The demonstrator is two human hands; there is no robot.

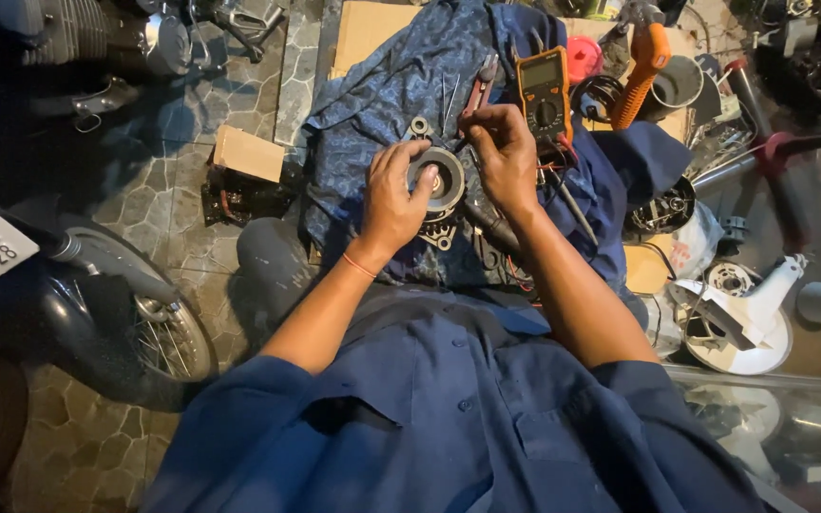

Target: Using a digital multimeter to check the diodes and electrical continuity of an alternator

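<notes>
— On a blue patterned cloth (372,104) spread over the paved floor, what is under the worker's hands?

— A round grey motor part (441,180) with a dark centre sits mid-cloth, just in front of the knees. The left hand (390,195) cups its left edge, thumb across the rim and fingers curled behind.

— And the other hand?

— The right hand (504,152) is pinched shut just above the part's upper right edge. Something thin seems to be held in the fingertips, but it is too small to tell what.

— What lies around them?

— An orange-cased multimeter (544,90) lies just beyond the right hand, with red-handled pliers (479,90) beside it. A small cardboard box (249,152) rests on the stones to the left, a motorcycle wheel (159,328) lower left, and a white fan housing (743,318) to the right.
</notes>
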